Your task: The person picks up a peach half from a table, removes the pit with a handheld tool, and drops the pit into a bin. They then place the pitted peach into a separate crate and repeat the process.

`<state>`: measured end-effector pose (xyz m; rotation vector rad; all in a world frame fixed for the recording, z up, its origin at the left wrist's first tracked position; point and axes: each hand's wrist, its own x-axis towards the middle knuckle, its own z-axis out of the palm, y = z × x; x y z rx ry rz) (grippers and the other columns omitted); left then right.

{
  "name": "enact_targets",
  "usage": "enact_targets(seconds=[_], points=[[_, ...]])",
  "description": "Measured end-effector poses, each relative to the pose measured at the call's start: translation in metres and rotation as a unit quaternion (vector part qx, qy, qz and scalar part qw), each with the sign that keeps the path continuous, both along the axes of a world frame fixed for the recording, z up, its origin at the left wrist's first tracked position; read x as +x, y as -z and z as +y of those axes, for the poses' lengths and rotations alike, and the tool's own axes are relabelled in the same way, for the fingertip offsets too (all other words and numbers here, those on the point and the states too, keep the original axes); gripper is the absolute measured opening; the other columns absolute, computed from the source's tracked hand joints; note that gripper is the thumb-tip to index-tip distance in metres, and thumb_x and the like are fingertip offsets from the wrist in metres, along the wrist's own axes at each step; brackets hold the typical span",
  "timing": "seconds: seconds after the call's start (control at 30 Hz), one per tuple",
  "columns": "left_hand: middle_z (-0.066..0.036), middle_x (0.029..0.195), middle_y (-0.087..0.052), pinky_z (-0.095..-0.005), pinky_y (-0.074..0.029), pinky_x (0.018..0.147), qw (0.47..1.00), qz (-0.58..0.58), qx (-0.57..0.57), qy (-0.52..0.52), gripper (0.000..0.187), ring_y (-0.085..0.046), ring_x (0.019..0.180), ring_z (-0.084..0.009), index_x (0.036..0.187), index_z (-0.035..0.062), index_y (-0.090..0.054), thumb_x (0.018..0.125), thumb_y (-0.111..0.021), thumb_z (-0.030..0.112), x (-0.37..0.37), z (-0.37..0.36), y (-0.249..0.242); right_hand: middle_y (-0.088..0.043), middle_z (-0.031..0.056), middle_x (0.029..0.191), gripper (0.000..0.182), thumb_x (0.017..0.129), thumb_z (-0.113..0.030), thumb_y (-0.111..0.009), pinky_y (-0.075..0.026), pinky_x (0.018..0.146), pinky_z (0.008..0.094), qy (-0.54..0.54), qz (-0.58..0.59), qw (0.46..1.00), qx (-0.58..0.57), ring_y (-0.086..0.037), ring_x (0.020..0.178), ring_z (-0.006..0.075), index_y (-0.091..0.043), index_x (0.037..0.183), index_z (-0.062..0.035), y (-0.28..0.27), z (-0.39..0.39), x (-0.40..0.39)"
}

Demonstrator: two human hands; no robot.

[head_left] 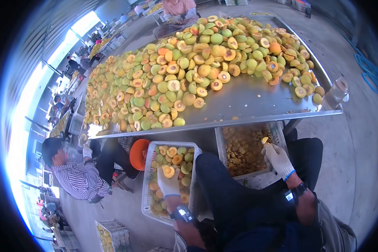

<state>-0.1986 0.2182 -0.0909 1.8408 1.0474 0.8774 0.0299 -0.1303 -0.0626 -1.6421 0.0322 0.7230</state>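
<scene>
My left hand (169, 184), in a white knit glove, holds a peach half (168, 171) with its hollowed cut face up. It is over a white plastic crate (146, 197) filled with peach halves. My right hand (277, 158), also gloved, is closed above the right side of another crate (219, 145), which contains brown pits and scraps (243, 147). A small yellow piece (265, 140) shows at its fingertips; whether it sits on a tool, I cannot make out.
A metal table (248, 105) in front carries a large heap of peach halves (176, 71). A clear jar (337, 93) stands at its right corner. An orange bucket (138, 154) and a seated co-worker (82, 178) are at left. Another person (178, 8) is across the table.
</scene>
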Motion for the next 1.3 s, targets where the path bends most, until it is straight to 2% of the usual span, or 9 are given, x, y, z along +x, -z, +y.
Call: enact_targets(seconds=[0.17, 0.2, 0.23, 0.3, 0.43, 0.5, 0.63, 0.83, 1.3], points=[[-0.025, 0.115, -0.067, -0.0437, -0.054, 0.095, 0.986, 0.094, 0.12, 0.07, 0.049, -0.065, 0.108, -0.0441, 0.121, -0.0059, -0.061, 0.078, -0.085, 0.001, 0.038, 0.036, 0.037, -0.054, -0.002, 0.064, 0.037, 0.109, -0.038, -0.052, -0.041, 0.044, 0.0244, 0.006, 0.033, 0.999, 0.041, -0.049, 0.047, 0.0062, -0.064, 0.095, -0.0064, -0.006, 0.007, -0.001], [-0.027, 0.121, -0.066, -0.0462, -0.052, 0.097, 0.955, 0.126, 0.252, 0.087, 0.058, -0.064, 0.111, -0.0459, 0.132, -0.0054, -0.06, 0.083, -0.084, 0.015, 0.041, 0.045, 0.056, -0.054, -0.0019, 0.064, 0.038, 0.109, -0.039, -0.052, -0.041, 0.044, 0.0241, 0.001, 0.024, 0.999, 0.028, -0.049, 0.047, 0.0062, -0.064, 0.095, -0.0064, -0.004, 0.007, -0.001], [-0.03, 0.124, -0.066, -0.0477, -0.051, 0.101, 0.996, -0.049, -0.062, 0.047, 0.064, -0.062, 0.117, -0.0476, 0.141, -0.0026, -0.058, 0.091, -0.075, 0.033, 0.054, 0.054, 0.091, -0.054, -0.0018, 0.064, 0.038, 0.109, -0.04, -0.051, -0.041, 0.043, 0.0238, -0.004, 0.016, 1.0, 0.015, -0.049, 0.047, 0.0062, -0.064, 0.095, -0.0064, -0.003, 0.008, -0.001], [-0.028, 0.118, -0.069, -0.0502, -0.051, 0.1, 0.987, 0.123, -0.077, -0.069, 0.057, -0.061, 0.117, -0.0468, 0.136, 0.0011, -0.063, 0.096, -0.064, 0.042, 0.067, 0.066, 0.121, -0.054, -0.0016, 0.064, 0.039, 0.109, -0.041, -0.051, -0.042, 0.043, 0.0237, 0.004, 0.026, 1.0, 0.002, -0.049, 0.046, 0.0063, -0.063, 0.095, -0.0065, -0.001, 0.01, -0.003], [-0.023, 0.111, -0.071, -0.0496, -0.052, 0.095, 0.947, 0.285, 0.068, -0.128, 0.046, -0.061, 0.115, -0.0428, 0.128, 0.0059, -0.069, 0.095, -0.062, 0.037, 0.056, 0.04, 0.125, -0.055, -0.0011, 0.063, 0.04, 0.109, -0.042, -0.051, -0.042, 0.041, 0.0233, 0.001, 0.026, 1.0, 0.005, -0.049, 0.044, 0.0066, -0.063, 0.094, -0.0069, 0.009, 0.005, -0.005], [-0.017, 0.11, -0.071, -0.0498, -0.052, 0.091, 0.913, 0.386, 0.129, -0.013, 0.036, -0.061, 0.112, -0.0392, 0.12, 0.0112, -0.072, 0.091, -0.065, 0.032, 0.043, 0.036, 0.138, -0.054, -0.001, 0.063, 0.04, 0.109, -0.042, -0.051, -0.041, 0.04, 0.0235, 0.012, 0.036, 0.999, -0.007, -0.049, 0.043, 0.0068, -0.063, 0.094, -0.007, 0.004, 0.01, -0.007], [-0.013, 0.114, -0.07, -0.0491, -0.054, 0.09, 0.885, 0.381, 0.267, 0.016, 0.027, -0.064, 0.11, -0.039, 0.11, 0.0131, -0.076, 0.085, -0.069, 0.021, 0.03, 0.014, 0.139, -0.054, -0.0009, 0.062, 0.039, 0.109, -0.041, -0.051, -0.037, 0.038, 0.0243, 0.012, 0.051, 0.998, -0.026, -0.049, 0.042, 0.0074, -0.062, 0.093, -0.0071, 0.009, 0.019, -0.007], [-0.016, 0.106, -0.071, -0.0482, -0.055, 0.087, 0.919, 0.31, 0.147, 0.192, 0.028, -0.068, 0.097, -0.039, 0.108, 0.0103, -0.076, 0.084, -0.074, 0.024, -0.006, 0.049, 0.145, -0.054, -0.0009, 0.063, 0.036, 0.109, -0.037, -0.05, -0.036, 0.037, 0.0246, -0.019, 0.053, 0.997, -0.045, -0.048, 0.041, 0.0078, -0.062, 0.095, -0.0069, 0.009, 0.027, -0.012], [-0.019, 0.105, -0.072, -0.0456, -0.055, 0.091, 0.946, 0.295, 0.117, 0.067, 0.029, -0.069, 0.099, -0.0389, 0.107, 0.0086, -0.08, 0.085, -0.069, 0.024, 0.021, 0.045, 0.151, -0.055, -0.0014, 0.065, 0.037, 0.108, -0.039, -0.054, -0.042, 0.043, 0.0249, 0.0, 0.055, 0.998, -0.013, -0.051, 0.046, 0.0075, -0.063, 0.094, -0.0064, 0.004, 0.019, -0.017]])
